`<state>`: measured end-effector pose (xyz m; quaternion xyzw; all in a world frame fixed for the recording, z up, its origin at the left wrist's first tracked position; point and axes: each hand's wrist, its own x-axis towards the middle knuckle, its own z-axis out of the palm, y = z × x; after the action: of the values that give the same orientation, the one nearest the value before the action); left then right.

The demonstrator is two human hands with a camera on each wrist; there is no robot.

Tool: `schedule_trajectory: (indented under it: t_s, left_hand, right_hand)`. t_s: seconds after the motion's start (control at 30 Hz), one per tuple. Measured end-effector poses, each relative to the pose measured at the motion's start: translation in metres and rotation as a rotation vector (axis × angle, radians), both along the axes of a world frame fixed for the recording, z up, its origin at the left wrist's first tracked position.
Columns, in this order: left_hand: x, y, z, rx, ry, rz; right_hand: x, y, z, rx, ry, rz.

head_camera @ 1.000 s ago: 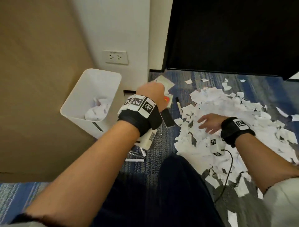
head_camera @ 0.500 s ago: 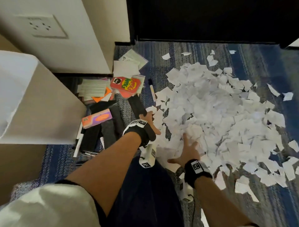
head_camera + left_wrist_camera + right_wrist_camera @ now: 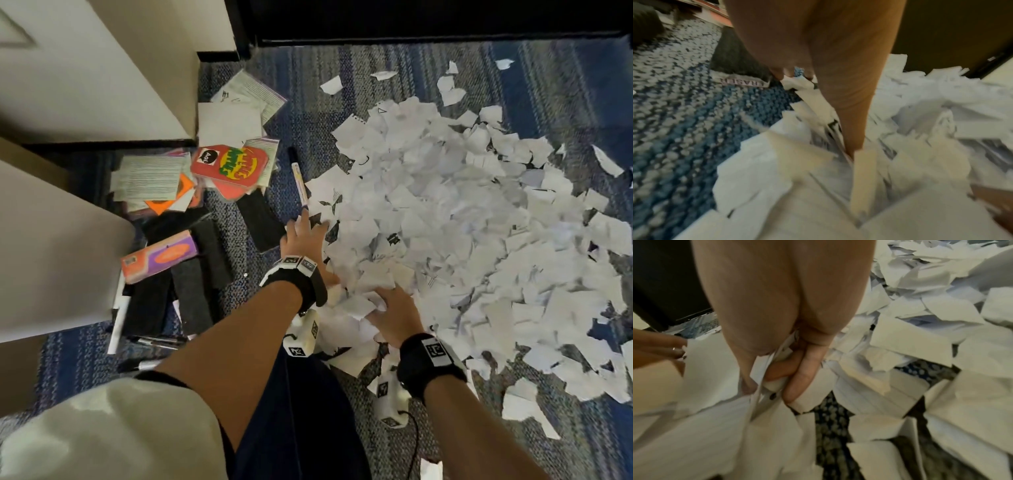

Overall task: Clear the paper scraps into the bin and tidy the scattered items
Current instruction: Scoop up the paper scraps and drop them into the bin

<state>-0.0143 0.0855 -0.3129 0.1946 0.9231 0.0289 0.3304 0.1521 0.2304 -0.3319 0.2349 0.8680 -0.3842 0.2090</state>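
On the blue woven carpet [image 3: 342,85], the paper scraps [image 3: 462,222] heap right of bare floor, where the left hand [image 3: 301,236] rests with fingers spread at the pile's left edge and the right hand [image 3: 394,308] curls round scraps at its near edge.

The light was dim and warm indoors. The top of the head view fell into near-black shadow, and the white paper scraps [image 3: 462,219] looked soft, blurring toward the right edge. Both wrist views were smeared, their edges bent by the wide lens.
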Motion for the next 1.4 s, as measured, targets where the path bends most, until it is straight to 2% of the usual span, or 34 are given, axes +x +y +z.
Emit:
schedule_trajectory:
  t_s: [0.1,0.2,0.27,0.4,0.5,0.6,0.7,0.8,0.9,0.97,1.07,1.13,1.27,1.4]
  left_hand:
    - [0.006,0.007,-0.004,-0.017,0.015,0.019]
    - [0.005,0.009,-0.004,0.041,0.006,0.047]
    - [0.008,0.008,-0.005,0.105,-0.050,0.087]
    - [0.022,0.008,-0.007,0.135,-0.175,0.148]
    - [0.032,0.008,-0.007,0.138,-0.332,0.029]
    - [0.040,0.003,-0.006,0.129,-0.379,-0.139]
    - [0.041,0.011,-0.010,0.083,-0.346,-0.191]
    - [0.035,0.020,-0.025,0.062,-0.410,-0.201]
    - [0.037,0.021,-0.001,0.069,-0.393,-0.184]
    - [0.037,0.015,0.003,0.073,-0.353,-0.177]
    - [0.032,-0.003,0.007,0.120,-0.276,-0.077]
    - [0.028,-0.014,0.012,0.157,-0.239,0.000]
    - [0.022,-0.023,0.036,0.284,-0.140,0.073]
    - [0.018,-0.020,0.071,0.447,0.010,0.178]
  right_hand:
    - [0.002,0.001,0.006,-0.067,0.070,-0.040]
    - [0.006,0.010,-0.001,-0.180,0.016,-0.145]
    - [0.008,0.015,-0.003,-0.276,-0.025,-0.243]
    - [0.007,0.018,-0.002,-0.311,-0.054,-0.295]
    - [0.010,0.020,-0.001,-0.333,-0.057,-0.285]
    - [0.014,0.021,0.008,-0.244,-0.045,-0.285]
    - [0.023,0.022,0.019,0.027,0.078,-0.357]
    - [0.029,0.017,0.027,0.086,0.065,-0.317]
    - [0.026,0.004,0.028,0.101,-0.068,-0.145]
    - [0.018,-0.008,0.021,0.177,-0.111,-0.066]
    - [0.005,-0.027,0.010,0.314,-0.099,0.015]
    - [-0.002,-0.032,0.007,0.325,-0.030,0.038]
    - [0.000,-0.017,0.005,0.173,0.042,0.007]
    - [0.005,0.015,0.034,0.051,0.067,-0.203]
